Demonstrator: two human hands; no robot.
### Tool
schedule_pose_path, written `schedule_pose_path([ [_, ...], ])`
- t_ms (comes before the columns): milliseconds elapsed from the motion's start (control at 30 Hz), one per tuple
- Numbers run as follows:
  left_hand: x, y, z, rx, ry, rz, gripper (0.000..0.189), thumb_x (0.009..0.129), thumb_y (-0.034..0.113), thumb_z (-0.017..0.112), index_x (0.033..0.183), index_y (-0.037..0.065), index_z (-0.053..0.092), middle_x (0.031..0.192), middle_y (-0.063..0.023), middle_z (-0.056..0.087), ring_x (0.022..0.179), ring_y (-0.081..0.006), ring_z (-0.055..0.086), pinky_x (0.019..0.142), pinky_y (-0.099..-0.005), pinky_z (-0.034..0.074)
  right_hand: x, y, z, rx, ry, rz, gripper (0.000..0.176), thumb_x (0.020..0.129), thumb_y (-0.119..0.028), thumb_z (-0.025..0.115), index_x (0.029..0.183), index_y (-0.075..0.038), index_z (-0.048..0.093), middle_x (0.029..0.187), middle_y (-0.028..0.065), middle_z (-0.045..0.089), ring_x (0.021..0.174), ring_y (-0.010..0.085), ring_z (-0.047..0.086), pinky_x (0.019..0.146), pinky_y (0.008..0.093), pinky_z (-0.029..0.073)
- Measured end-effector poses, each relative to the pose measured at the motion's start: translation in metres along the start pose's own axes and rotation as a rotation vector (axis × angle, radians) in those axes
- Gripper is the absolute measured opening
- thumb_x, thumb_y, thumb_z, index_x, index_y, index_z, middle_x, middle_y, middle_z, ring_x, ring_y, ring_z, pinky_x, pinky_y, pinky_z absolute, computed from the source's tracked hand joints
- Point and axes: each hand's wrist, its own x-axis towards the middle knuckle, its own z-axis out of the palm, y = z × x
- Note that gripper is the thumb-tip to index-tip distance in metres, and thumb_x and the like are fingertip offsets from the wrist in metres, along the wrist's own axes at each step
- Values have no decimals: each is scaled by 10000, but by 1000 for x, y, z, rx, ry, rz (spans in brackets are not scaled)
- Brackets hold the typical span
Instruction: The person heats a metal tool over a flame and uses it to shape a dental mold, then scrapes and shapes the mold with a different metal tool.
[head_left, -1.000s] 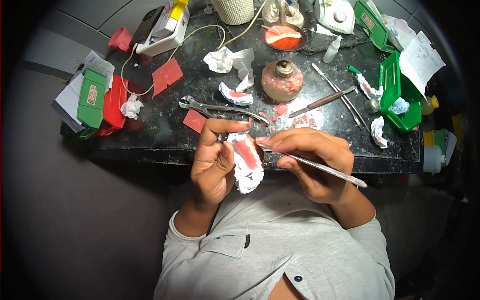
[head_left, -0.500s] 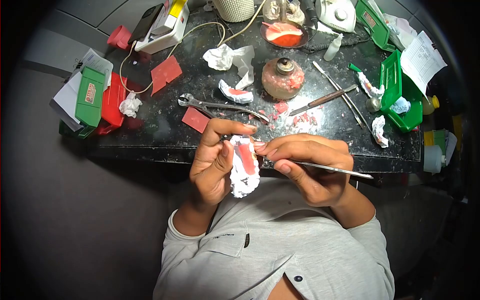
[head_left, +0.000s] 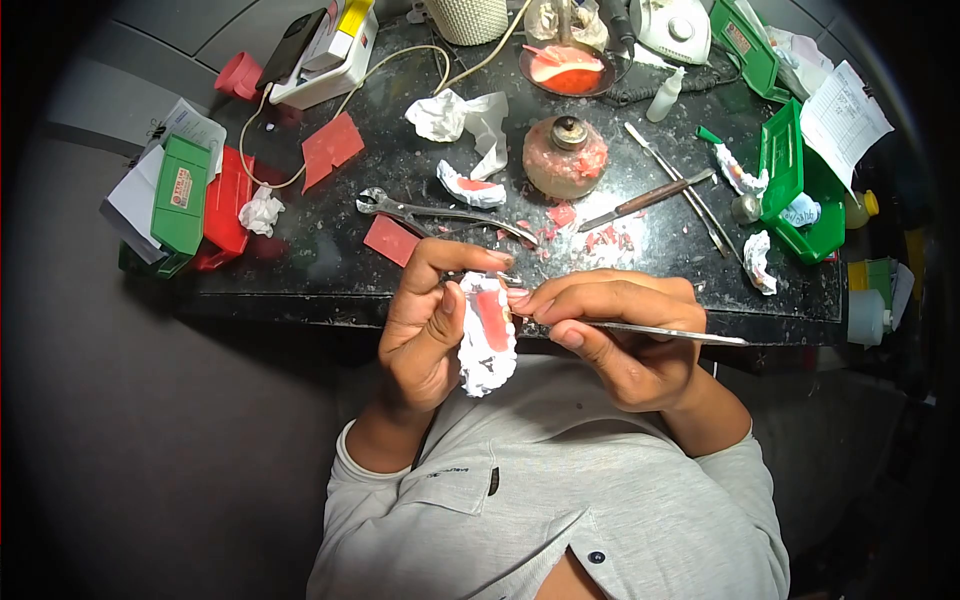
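Note:
My left hand grips a white plaster dental model with a strip of pink wax along it, held upright in front of the table's edge. Between the fingers and thumb of my right hand is a slim metal wax carving tool. Its handle end points right; its working end is hidden behind my fingertips, which meet the model's right side. Behind my hands lie a pair of pliers, a wooden-handled knife and a second plaster model with pink wax.
A round spirit burner stands mid-table, with a bowl of red wax behind it. Pink wax sheets lie left. Green bins and more plaster pieces are right. Wax scraps litter the table near its front edge.
The handle end of the carving tool has risen slightly, so it lies closer to level. The plaster model has shifted very slightly left. Both grips are the same.

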Motion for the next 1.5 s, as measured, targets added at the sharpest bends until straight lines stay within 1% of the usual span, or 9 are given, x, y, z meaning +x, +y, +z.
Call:
schedule_pose_path([
  [533,0,1,-2,6,-33,-8,350,1105,257,436,1294,-31,503,1202,-126,622,1042,-121,637,945,-273,489,1,1,0,15,-9,-7,97,849,66,740,946,71,745,935,176,767,864,273,765,786,341,610],
  [667,0,-2,-2,23,-12,4,355,1104,259,438,1294,-34,501,1190,-136,640,1039,-140,663,944,-282,502,2,1,-3,43,-15,55,92,858,58,736,948,67,750,940,172,769,862,258,764,781,335,612],
  [900,1,-3,-3,14,-9,4,355,1103,260,439,1288,-37,502,1204,-156,644,1045,-159,679,959,-293,507,1,4,-4,72,-45,20,95,872,55,732,964,58,756,944,171,771,857,238,759,777,318,608],
  [967,1,-2,-2,6,-2,4,356,1103,259,439,1288,-38,501,1200,-157,645,1042,-159,680,954,-293,510,-1,3,-2,130,15,117,88,884,51,728,967,60,754,952,168,772,856,223,756,787,315,609],
  [1067,1,-2,-2,-3,-14,4,359,1103,260,440,1289,-41,498,1192,-159,650,1040,-160,683,948,-295,517,1,6,-4,85,-43,39,87,889,50,726,971,62,752,961,171,771,858,213,752,788,310,611],
  [1267,1,-2,-3,-15,-27,-3,364,1102,262,442,1294,-43,490,1181,-164,657,1042,-170,689,954,-303,524,-1,5,-3,128,-10,107,79,888,56,724,962,67,749,967,175,770,868,223,752,803,321,611],
  [1333,1,-2,-3,-6,-24,3,365,1102,262,442,1297,-44,488,1172,-164,661,1036,-173,691,952,-304,526,0,8,-5,142,-33,69,84,884,58,726,965,68,748,966,173,770,869,222,753,811,324,610],
  [1433,2,-3,-3,-37,-28,-7,355,1101,263,446,1293,-33,486,1140,-162,662,986,-170,696,905,-309,540,-1,9,-6,204,-21,68,98,882,55,729,977,66,750,965,173,771,871,225,755,821,325,607],
  [1500,3,-6,-8,-121,-78,4,346,1101,265,449,1301,-18,463,1070,-161,660,874,-172,677,811,-309,542,-3,8,-7,254,12,101,107,883,50,729,987,64,752,965,176,771,873,227,756,823,324,605],
])
